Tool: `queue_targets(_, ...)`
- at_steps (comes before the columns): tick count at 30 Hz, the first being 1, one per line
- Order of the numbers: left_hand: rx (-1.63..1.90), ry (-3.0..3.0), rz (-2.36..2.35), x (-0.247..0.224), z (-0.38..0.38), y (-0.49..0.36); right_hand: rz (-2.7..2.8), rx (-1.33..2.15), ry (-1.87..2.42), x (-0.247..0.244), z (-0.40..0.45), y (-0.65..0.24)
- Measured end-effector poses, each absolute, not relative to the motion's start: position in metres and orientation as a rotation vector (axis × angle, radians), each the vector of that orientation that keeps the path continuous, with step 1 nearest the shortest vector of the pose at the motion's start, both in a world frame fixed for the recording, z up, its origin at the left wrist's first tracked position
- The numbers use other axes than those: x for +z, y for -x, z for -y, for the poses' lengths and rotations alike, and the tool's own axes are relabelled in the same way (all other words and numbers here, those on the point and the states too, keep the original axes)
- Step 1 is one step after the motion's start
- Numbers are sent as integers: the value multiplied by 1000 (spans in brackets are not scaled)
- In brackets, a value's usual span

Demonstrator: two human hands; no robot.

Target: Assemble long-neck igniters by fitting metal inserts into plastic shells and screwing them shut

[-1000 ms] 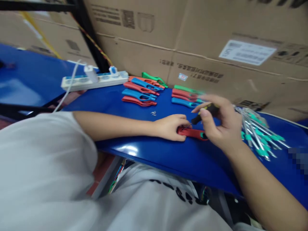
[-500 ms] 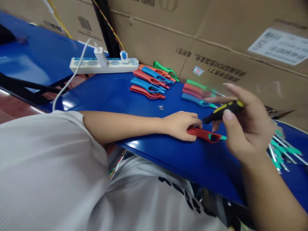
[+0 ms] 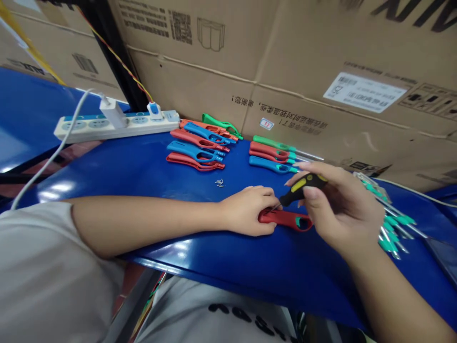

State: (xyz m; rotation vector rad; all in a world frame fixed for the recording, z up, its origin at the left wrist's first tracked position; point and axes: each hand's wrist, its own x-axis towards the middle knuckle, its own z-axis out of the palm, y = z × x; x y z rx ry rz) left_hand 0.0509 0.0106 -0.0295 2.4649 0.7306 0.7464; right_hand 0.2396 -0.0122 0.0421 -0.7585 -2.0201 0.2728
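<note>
My left hand (image 3: pixel 252 210) grips the rear end of a red lighter-like body (image 3: pixel 285 219) and presses it on the blue table (image 3: pixel 200 252). In my right hand (image 3: pixel 339 205) is a black and yellow screwdriver (image 3: pixel 303 187), its handle between thumb and fingers. Its thin shaft slants down to the red body beside my left fingers; my left hand partly hides the tip. Some small screws (image 3: pixel 219 183) lie on the table behind my left wrist.
Several red, blue, orange and green shells (image 3: pixel 196 150) lie at the back. Assembled pieces (image 3: pixel 271 163) rest right of them. Several metal rods with green ends (image 3: pixel 392 228) are at the right. A power strip (image 3: pixel 135 123) and cardboard boxes (image 3: pixel 214 85) stand behind.
The camera view has shifted, so the table and boxes sit differently in it. My right fingers have closed in more around the screwdriver handle. My left hand still holds the red body.
</note>
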Motion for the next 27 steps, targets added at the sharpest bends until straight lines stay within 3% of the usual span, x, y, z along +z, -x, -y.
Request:
queue_targets(3,746,-2455,-735,-30,-10,-50,2028,-103,753,42,10,-241)
queue_targets(8,703,-2404,-731,-29,-10,-49,2034,595,765,44,9,-240)
queue_targets(14,686,-2387,-768,-28,-10,-50,2085,-123,758,46,3,-246)
queue_targets(16,682,-2387,-773,-28,-10,-49,2130,18,755,47,3,-248)
queue_targets(19,685,-2388,-772,-28,-10,-49,2111,549,768,48,4,-249)
queue_targets(21,692,-2368,-767,-28,-11,-49,2067,655,752,48,5,-247)
queue_targets(27,729,-2347,-730,-29,-12,-52,2067,170,713,51,10,-241)
